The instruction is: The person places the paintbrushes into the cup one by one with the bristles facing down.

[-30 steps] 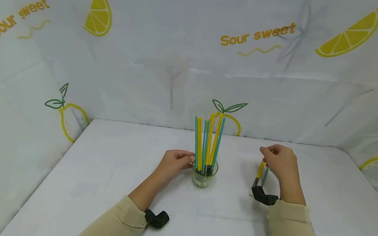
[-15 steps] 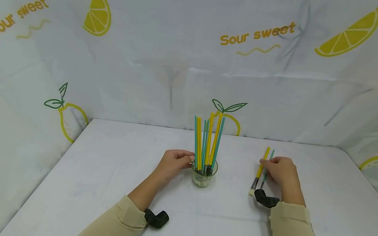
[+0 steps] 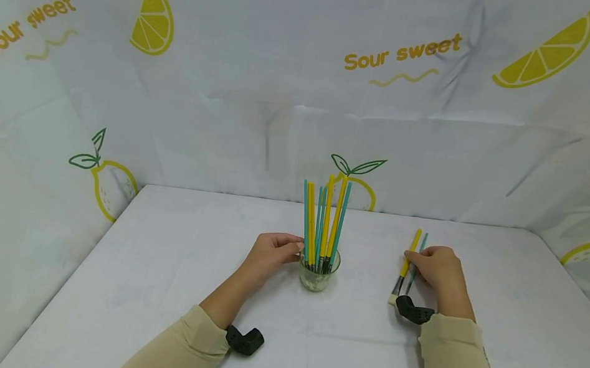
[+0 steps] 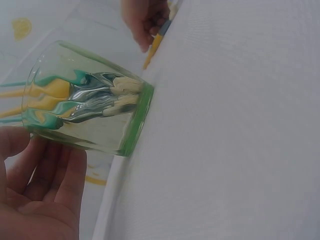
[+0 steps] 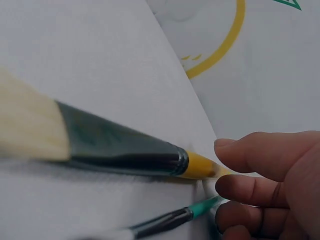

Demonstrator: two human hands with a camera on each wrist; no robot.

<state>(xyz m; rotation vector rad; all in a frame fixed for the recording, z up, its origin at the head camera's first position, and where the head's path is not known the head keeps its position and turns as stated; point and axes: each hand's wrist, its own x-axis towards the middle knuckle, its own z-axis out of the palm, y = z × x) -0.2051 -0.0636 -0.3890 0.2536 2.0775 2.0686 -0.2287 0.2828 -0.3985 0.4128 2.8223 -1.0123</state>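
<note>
A clear greenish glass (image 3: 314,280) stands upright on the white table, holding several yellow and teal paintbrushes (image 3: 326,220) with bristles down, as the left wrist view shows through its wall (image 4: 120,95). My left hand (image 3: 270,255) holds the side of the glass near its rim, thumb and fingers against it. To the right, a yellow flat paintbrush (image 3: 401,279) with pale bristles and a thinner teal paintbrush (image 3: 412,278) lie side by side. My right hand (image 3: 438,268) pinches the yellow brush's handle between thumb and index finger (image 5: 245,189); its other fingers are near the teal handle (image 5: 205,205).
A white cloth covers the table (image 3: 175,268). Behind it hangs a white backdrop (image 3: 258,122) printed with lemons and lettering. Black wrist cameras sit below the left (image 3: 244,341) and right (image 3: 414,310) hands.
My right hand has lowered toward the table, uncovering the upper ends of the yellow and teal brushes, and its fingers have come to the yellow handle. The left hand and glass have stayed put.
</note>
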